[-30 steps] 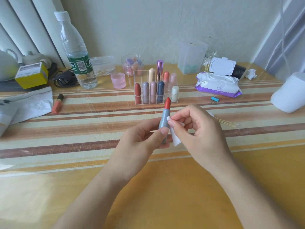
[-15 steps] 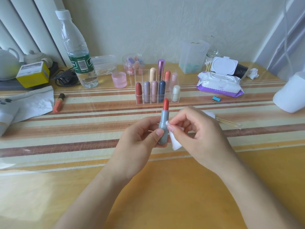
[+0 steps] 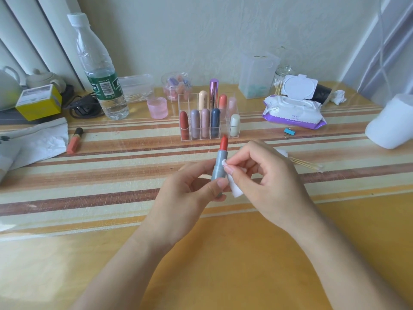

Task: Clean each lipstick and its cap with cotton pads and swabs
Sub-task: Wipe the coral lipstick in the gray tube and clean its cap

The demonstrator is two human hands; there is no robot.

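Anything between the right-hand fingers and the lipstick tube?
Head view: a white cotton pad, pinched by the right hand, sits against the grey lipstick tube that the left hand holds.

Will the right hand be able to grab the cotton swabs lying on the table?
Probably, but not yet: the right hand is pinching a cotton pad against the lipstick. The cotton swabs lie just beside it, nothing between.

My left hand [image 3: 185,193] hides the foot of the lipstick [image 3: 220,164], and my right hand [image 3: 268,182] hides most of the cotton pad [image 3: 235,190]. The frame's left edge cuts off the pale pot [image 3: 7,90]; the print on the wipes pack [image 3: 292,111] is too small to read
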